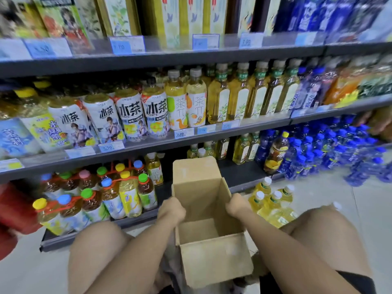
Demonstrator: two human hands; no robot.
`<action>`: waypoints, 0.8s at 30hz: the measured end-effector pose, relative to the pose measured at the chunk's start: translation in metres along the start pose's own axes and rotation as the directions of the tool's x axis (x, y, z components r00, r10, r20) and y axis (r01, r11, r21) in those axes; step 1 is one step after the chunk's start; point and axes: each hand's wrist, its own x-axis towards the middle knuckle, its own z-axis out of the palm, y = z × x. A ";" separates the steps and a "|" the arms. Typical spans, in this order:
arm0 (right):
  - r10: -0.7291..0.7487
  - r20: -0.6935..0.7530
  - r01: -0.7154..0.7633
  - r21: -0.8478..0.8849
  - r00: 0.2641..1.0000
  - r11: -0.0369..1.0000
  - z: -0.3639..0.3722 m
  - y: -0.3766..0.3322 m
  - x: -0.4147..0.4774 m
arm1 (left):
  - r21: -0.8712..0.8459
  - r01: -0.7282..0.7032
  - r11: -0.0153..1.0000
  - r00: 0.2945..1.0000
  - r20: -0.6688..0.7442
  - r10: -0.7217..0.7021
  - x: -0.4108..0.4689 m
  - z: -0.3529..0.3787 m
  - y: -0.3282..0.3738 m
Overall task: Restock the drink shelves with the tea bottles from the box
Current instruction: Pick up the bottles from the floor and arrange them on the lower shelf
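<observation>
1. While the person crouched before the drink shelves [212,132], both hands gripped the open cardboard box [214,257]: the left hand [172,209] was closed over its left wall and the right hand [235,205] over its right wall.
2. No bottle could be seen inside the box, so the unpacking looked finished, or close to it.
3. A cluster of yellow tea bottles [272,201] with white caps stood on the floor [318,187] just to the right of the box, near the base of the bottom shelf [239,172].
4. By my judgement those bottles were what remained to be shelved; a dark, bare stretch of the bottom shelf behind the box looked like the place for them.
5. Matching tea bottles already filled the middle shelf to the right of centre.
6. Pale, glossy tiles covered the floor of what seemed a shop aisle, with price tags [184,133] along the shelf edges and blue-capped bottles [331,151] crowding the lower right.
</observation>
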 end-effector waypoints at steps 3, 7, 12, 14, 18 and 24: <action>0.009 -0.046 -0.009 -0.011 0.999 1.000 -0.026 0.011 -0.030 | 0.045 -0.057 0.997 0.997 -0.052 0.060 -0.026 -0.022 0.024; 0.079 -0.149 -0.072 0.051 0.986 0.996 -0.065 0.028 -0.054 | 0.036 -0.144 0.989 0.983 -0.113 0.147 -0.052 -0.040 0.061; 0.170 -0.279 -0.137 0.133 0.945 0.982 -0.132 0.053 -0.075 | 0.030 -0.269 0.963 0.940 -0.212 0.269 -0.082 -0.062 0.119; 0.185 -0.328 -0.142 0.152 0.926 0.978 -0.161 0.065 -0.083 | -0.017 -0.334 0.942 0.913 -0.255 0.319 -0.091 -0.076 0.145; 0.238 -0.452 -0.148 0.225 0.860 0.963 -0.219 0.090 -0.104 | -0.050 -0.522 0.852 0.823 -0.294 0.487 -0.105 -0.097 0.201; 0.349 -0.622 -0.149 0.352 0.700 0.924 -0.283 0.142 -0.145 | -0.091 -0.739 0.667 0.651 -0.351 0.673 -0.143 -0.102 0.286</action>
